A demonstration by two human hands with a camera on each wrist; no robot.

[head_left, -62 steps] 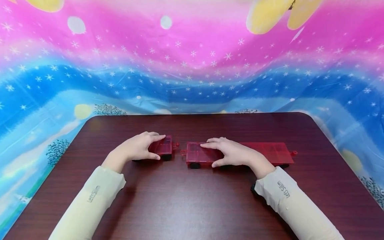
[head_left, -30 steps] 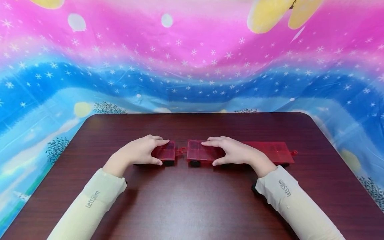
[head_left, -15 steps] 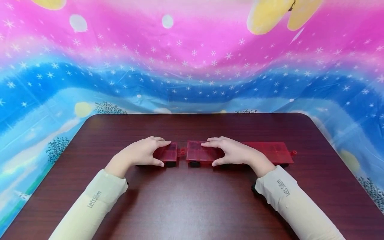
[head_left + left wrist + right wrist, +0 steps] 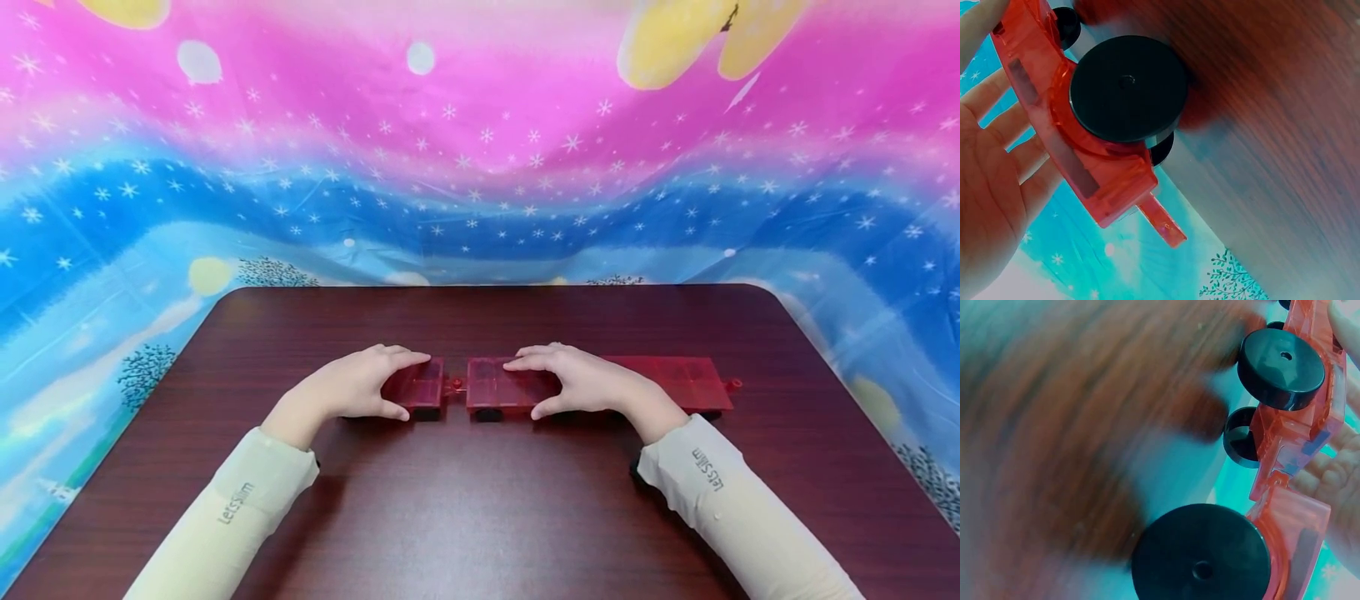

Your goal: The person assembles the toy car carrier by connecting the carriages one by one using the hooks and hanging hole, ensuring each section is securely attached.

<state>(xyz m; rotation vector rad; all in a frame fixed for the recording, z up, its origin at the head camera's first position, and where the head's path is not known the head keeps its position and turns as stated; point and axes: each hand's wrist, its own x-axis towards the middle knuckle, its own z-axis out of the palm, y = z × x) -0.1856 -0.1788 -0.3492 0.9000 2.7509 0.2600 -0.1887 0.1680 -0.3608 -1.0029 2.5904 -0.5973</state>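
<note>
Three see-through red toy cars with black wheels stand in a row on the table. My left hand (image 4: 348, 387) grips the left car (image 4: 426, 387) between the thumb at its near side and the fingers over its far side. My right hand (image 4: 585, 379) holds the middle car (image 4: 489, 385) the same way. Between these two, the left car's coupling peg (image 4: 456, 384) overlaps the middle car's loop. The right car (image 4: 675, 377) lies partly behind my right wrist; the right wrist view shows its end (image 4: 1300, 531) joined to the middle car (image 4: 1297, 434). A flat tab (image 4: 1163, 222) sticks out from the left car's outer end.
The dark brown wooden table (image 4: 465, 500) has rounded far corners. Behind and beside it hangs a pink and blue cloth (image 4: 480, 167) with snowflakes. Another small coupling peg (image 4: 733, 384) juts from the right car's far right end.
My left hand has brought the left car to the right and slightly nearer, closing the gap, so its peg now meets the middle car's loop. The right hand has stayed in place.
</note>
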